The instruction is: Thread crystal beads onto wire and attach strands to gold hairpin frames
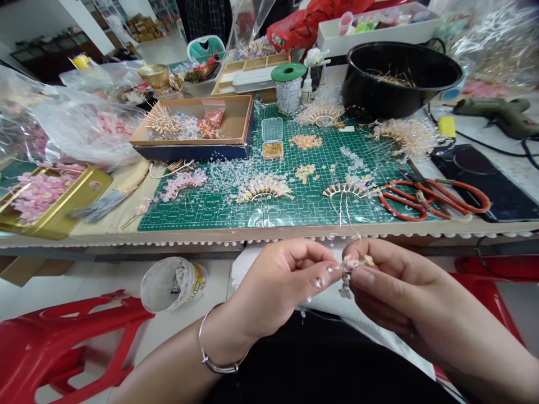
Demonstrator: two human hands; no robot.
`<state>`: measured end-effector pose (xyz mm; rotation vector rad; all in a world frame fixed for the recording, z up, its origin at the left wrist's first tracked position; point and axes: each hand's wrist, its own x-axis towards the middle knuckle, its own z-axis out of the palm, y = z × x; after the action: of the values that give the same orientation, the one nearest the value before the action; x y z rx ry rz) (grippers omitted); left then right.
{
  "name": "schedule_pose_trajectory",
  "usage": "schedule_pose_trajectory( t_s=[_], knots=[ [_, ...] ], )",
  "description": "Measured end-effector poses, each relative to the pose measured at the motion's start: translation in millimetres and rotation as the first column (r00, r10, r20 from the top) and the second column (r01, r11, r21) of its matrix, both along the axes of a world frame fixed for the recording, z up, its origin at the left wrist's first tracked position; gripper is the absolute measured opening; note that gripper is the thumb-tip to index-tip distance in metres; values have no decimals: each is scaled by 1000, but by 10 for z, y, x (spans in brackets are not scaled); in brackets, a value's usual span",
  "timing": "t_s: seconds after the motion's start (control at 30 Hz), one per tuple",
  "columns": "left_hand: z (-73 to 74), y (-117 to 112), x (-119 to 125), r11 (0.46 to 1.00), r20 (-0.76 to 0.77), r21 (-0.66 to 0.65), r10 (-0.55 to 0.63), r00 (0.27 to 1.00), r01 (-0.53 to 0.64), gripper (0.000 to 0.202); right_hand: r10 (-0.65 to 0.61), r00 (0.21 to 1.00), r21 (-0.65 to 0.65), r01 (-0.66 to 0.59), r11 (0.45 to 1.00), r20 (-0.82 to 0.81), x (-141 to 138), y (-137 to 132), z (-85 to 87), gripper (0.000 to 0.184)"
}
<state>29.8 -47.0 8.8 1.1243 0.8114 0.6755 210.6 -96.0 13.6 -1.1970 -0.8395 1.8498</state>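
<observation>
Fingers (330,270) of left hand (273,286) and right hand (391,286) pinched on a pink beaded sprig (351,264); yellow tub label (197,276) unreadable.

The bench (269,231) carries a green cutting mat (202,216) with beaded hairpins (263,191) on it, and orange-handled scissors (433,199) lie across the mat's right edge. Behind the mat stands a black pot (400,78). A glue gun (497,115) lies at right, and a gold tray (50,199) with pink flowers at left.

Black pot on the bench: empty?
Not empty: thin gold strands lie inside the pot.
</observation>
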Motion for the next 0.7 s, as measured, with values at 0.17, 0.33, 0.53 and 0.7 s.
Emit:
schedule_pose_trajectory(
  t_s=[0.17, 0.33, 0.53, 0.7],
  knots=[
    [56, 11, -14, 996, -29, -75, -58, 998, 55, 18, 48, 935, 94, -86, 992, 350, 53, 21, 66, 43],
    [80, 29, -13, 978, -10, -196, -77, 997, 74, 24, 66, 957, 60, -86, 994, 283, 84, 6, 45, 39],
    [84, 32, 27, 970, 58, -236, -42, 997, 55, 28, -49, 994, 101, 59, 993, -97, 1, 1, -99, 20],
    [92, 23, 44, 927, 179, -362, -31, 983, 95, 29, -149, 984, 200, 165, 966, -93, -84, 4, -137, 14]
  ],
)
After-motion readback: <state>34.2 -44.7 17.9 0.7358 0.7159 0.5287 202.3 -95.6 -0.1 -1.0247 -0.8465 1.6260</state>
